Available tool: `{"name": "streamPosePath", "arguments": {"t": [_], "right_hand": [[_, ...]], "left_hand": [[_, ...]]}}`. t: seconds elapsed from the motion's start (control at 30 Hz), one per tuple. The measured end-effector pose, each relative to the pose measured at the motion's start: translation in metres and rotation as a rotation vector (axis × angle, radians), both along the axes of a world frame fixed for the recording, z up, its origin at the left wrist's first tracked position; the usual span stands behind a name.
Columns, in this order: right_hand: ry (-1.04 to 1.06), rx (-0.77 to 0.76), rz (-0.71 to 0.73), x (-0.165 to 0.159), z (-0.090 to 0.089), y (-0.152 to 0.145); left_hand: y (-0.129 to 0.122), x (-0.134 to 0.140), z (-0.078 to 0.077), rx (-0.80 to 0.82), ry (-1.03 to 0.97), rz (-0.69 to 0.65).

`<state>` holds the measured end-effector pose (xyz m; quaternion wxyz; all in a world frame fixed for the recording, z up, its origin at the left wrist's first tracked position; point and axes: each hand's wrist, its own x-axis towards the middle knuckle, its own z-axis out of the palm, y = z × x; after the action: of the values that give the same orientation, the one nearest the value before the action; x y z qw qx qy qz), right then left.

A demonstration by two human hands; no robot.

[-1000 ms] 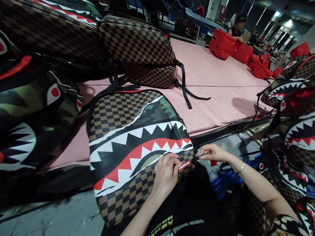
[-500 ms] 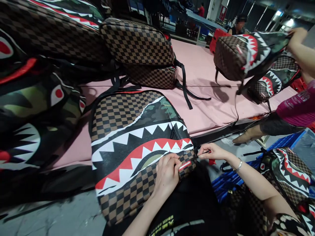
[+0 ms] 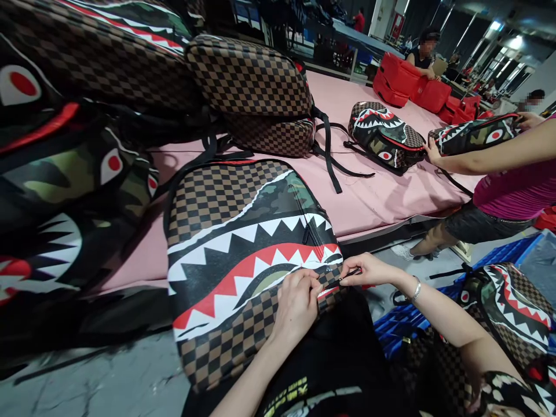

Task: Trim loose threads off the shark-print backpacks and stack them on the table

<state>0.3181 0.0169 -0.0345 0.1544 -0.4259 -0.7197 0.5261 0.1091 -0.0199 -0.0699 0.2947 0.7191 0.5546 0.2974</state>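
A brown-and-black checkered backpack (image 3: 208, 197) with a shark-mouth print lies front side up before me, leaning from the pink table onto my lap. My left hand (image 3: 297, 304) rests on its lower right part with curled fingers, beside a small red label (image 3: 328, 291). What its fingertips pinch, if anything, is hidden. At the bag's right edge, my right hand (image 3: 369, 270) pinches a thin black strip (image 3: 333, 284), which runs toward the left fingertips. Its exact kind is too small to make out. A black zipper pull (image 3: 307, 233) hangs on the bag's front.
Stacked checkered backpacks (image 3: 252, 78) stand behind, and camouflage shark backpacks (image 3: 56, 191) crowd the left. Across the pink table (image 3: 343, 197), a co-worker in a magenta shirt (image 3: 508, 168) handles two shark bags. Red bags (image 3: 393, 78) lie farther back. More backpacks (image 3: 508, 301) fill a blue crate at right.
My right hand has moved slightly left, closer to my left hand. The co-worker's raised shark bag has come down onto the table, and their arms now reach to two bags.
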Motion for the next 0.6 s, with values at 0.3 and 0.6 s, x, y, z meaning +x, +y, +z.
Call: {"name": "streamPosePath", "arguments": {"t": [0.3,0.6], "right_hand": [[-0.039,0.059,0.059,-0.018,0.006,-0.001],[0.229,-0.142,-0.34,0.008,-0.02,-0.027]], "left_hand": [[0.004,-0.001,-0.001,-0.045,0.014,-0.052],[-0.006,-0.048,0.026,-0.228,-0.458,0.228]]}}
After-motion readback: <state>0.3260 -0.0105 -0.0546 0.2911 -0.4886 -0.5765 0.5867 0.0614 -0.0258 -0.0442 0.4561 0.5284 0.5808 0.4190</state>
